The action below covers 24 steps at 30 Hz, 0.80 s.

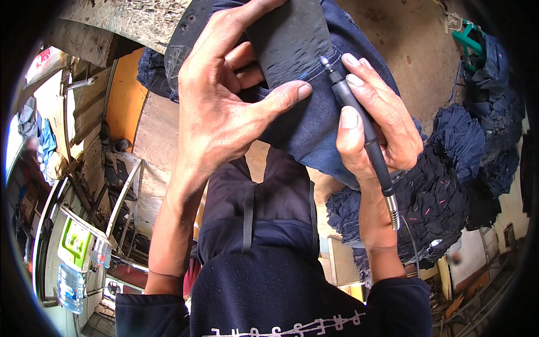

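Note:
A dark blue denim garment [303, 121] lies in front of me, with a flat black board [292, 39] along its stitched edge. My left hand [224, 95] grips the garment and board from the left. Its thumb rests on the denim just below the stitching; its other fingers bend at the board's side, partly hidden. In my right hand [382, 112] is a black pen-shaped rotary grinder [365, 123], gripped between thumb and fingers. The grinder's small rounded metal tip is at the stitched edge beside the board; whether it touches cannot be made out.
Heaps of dark fabric [432, 191] lie to the right, near a green plastic stool [469, 39]. A worn wooden plank [129, 19] juts in at upper left. Further left are metal rails [132, 185] and a clear water bottle [70, 286]. A thin cable [414, 241] hangs below my right hand.

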Available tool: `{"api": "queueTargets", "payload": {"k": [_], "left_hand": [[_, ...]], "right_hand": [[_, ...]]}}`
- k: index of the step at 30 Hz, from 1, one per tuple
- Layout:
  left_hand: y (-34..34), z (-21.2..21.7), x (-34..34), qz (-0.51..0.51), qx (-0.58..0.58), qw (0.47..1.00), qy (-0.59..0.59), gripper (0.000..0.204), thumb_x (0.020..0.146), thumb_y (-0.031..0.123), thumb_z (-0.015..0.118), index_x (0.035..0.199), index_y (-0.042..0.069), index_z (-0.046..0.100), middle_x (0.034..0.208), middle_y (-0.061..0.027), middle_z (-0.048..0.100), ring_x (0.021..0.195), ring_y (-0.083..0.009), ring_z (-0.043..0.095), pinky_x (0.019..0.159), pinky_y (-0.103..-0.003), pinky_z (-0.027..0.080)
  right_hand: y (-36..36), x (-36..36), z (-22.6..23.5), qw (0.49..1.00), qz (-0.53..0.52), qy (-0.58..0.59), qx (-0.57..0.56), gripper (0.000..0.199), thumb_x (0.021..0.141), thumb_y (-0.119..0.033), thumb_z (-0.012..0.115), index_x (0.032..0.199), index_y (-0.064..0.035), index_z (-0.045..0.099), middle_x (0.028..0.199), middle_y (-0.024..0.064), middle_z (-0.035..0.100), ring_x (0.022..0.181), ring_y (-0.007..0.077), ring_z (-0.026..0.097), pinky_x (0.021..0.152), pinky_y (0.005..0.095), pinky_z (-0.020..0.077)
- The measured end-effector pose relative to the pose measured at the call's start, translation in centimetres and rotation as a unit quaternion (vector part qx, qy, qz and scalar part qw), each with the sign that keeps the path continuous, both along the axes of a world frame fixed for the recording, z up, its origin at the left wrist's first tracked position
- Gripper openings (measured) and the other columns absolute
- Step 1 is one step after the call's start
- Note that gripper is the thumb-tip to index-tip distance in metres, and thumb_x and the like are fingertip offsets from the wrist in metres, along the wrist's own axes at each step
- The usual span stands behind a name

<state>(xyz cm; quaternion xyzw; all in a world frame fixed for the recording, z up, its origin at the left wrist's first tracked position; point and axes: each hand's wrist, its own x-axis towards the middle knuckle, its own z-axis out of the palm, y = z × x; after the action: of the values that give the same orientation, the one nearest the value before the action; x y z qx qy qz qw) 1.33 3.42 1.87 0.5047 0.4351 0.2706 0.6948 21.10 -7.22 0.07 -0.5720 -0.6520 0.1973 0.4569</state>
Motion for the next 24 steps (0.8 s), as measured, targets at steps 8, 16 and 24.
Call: {"api": "queueTargets", "payload": {"k": [8, 16, 24], "left_hand": [[-0.3, 0.0, -0.5, 0.000, -0.004, 1.000, 0.005, 0.064, 0.098, -0.002, 0.078, 0.158, 0.000, 0.056, 0.149, -0.0131, 0.064, 0.134, -0.0219, 0.065, 0.113, -0.037, 0.056], [0.4, 0.1, -1.4, -0.015, 0.010, 1.000, -0.015, 0.060, 0.100, -0.002, 0.075, 0.157, 0.000, 0.058, 0.148, -0.0128, 0.066, 0.133, -0.0209, 0.066, 0.112, -0.036, 0.056], [3.6, -0.1, -4.1, -0.104, -0.019, 0.994, -0.023, 0.055, 0.103, -0.003, 0.072, 0.156, -0.001, 0.059, 0.147, -0.0127, 0.067, 0.126, -0.0186, 0.069, 0.105, -0.033, 0.058]], "right_hand": [[-0.1, 0.5, 0.3, 1.000, 0.017, -0.020, -0.011, 0.034, 0.096, 0.000, 0.067, 0.129, 0.0065, 0.071, 0.129, 0.0316, 0.076, 0.123, 0.0428, 0.075, 0.113, 0.0572, 0.0563], [-0.8, 0.0, 0.7, 0.999, -0.017, 0.032, 0.030, 0.033, 0.103, -0.009, 0.060, 0.130, 0.0091, 0.065, 0.125, 0.0383, 0.074, 0.121, 0.0467, 0.075, 0.112, 0.0578, 0.0562], [-1.2, -5.5, 0.7, 0.998, -0.031, 0.038, 0.030, 0.029, 0.085, -0.001, 0.071, 0.111, 0.0090, 0.076, 0.103, 0.0257, 0.080, 0.108, 0.0427, 0.081, 0.103, 0.0555, 0.0638]]}}
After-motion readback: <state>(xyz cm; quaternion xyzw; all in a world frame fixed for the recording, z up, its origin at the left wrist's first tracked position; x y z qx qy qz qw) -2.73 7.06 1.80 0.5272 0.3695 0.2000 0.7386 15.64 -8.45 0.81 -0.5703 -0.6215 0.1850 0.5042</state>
